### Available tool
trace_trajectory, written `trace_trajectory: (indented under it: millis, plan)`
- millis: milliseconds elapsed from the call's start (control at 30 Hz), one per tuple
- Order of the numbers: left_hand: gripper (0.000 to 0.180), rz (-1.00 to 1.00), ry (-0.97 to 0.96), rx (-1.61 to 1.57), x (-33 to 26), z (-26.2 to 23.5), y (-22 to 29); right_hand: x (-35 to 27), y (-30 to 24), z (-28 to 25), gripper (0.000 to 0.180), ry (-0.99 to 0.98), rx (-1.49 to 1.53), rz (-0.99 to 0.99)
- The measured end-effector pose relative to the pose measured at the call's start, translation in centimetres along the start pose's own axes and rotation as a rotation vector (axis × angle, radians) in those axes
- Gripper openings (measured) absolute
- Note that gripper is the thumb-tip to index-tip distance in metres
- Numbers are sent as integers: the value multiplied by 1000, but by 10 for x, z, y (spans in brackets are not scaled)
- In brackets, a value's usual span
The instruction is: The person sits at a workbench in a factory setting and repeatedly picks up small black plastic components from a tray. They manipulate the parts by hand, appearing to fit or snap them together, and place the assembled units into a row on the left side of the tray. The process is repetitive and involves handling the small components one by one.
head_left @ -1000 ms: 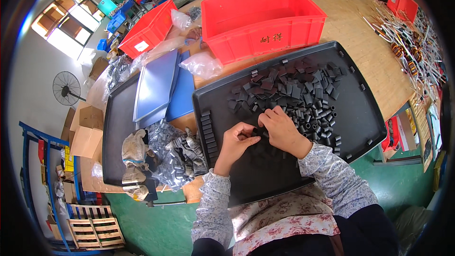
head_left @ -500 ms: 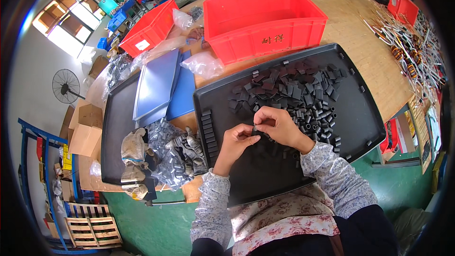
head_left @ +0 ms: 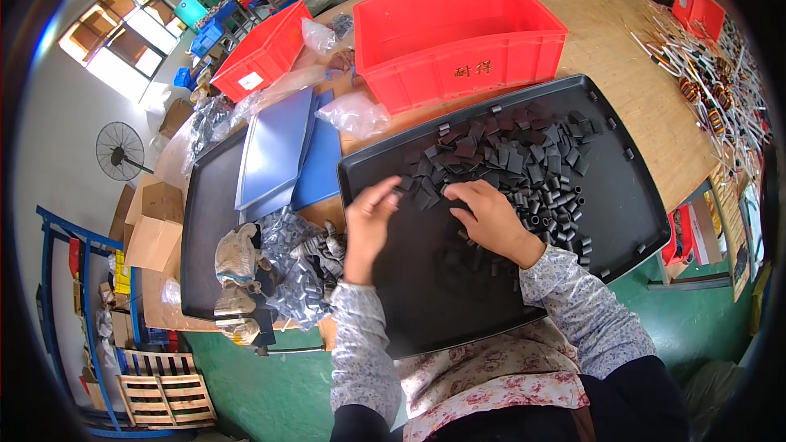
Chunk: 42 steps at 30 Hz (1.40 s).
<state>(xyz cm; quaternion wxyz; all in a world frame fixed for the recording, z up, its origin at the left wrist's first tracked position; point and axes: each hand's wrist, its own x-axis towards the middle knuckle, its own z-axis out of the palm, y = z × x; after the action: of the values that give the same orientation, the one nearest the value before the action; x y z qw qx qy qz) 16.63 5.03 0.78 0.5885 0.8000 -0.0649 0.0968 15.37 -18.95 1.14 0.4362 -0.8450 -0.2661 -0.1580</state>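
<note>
Black tube pieces (head_left: 524, 165) lie heaped across the upper middle of our big black tray (head_left: 630, 221), which fills the centre of the frame on the wooden table (head_left: 622, 74). Our right hand (head_left: 491, 217) rests palm-down at the lower left edge of that heap, fingers curled loosely over a few pieces; whether any is actually pinched underneath we cannot tell, since the hand hides it. Our left hand (head_left: 368, 221) hovers over the tray's left rim, fingers close together and slightly bent, perhaps pinching something small. We judge we are mid-sorting, drawing single pieces out of the pile. The next move calls for a fine pinch on one tube without scattering its neighbours. A large red bin (head_left: 458, 33) stands just beyond the tray in the upper middle; bagged grey parts (head_left: 303, 266) sit at lower left.
</note>
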Motion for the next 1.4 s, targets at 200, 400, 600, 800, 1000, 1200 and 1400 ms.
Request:
trace_trajectory:
  millis: [200, 400, 600, 800, 1000, 1200, 1400]
  plan:
    - [35, 310, 64, 831, 37, -48, -19, -9, 8, 5, 31, -146, -126, -69]
    - [14, 265, 107, 924, 29, -42, -24, -10, 18, 6, 35, -191, -169, -134]
    - [18, 163, 139, 985, 25, -44, -19, -10, 13, 4, 32, -200, -162, -114]
    - [28, 324, 110, 794, -1, -9, 22, -9, 12, 9, 18, -99, -15, -27]
    - [25, 343, -239, 481, -31, 42, 28, -7, 14, 14, 34, 79, -58, -149]
    - [22, 414, -263, 501, -35, 54, 20, -5, 14, 20, 50, -84, -366, -198]
    - [26, 275, -217, 286, -41, 44, 18, -3, 11, 17, 42, -104, -376, -174]
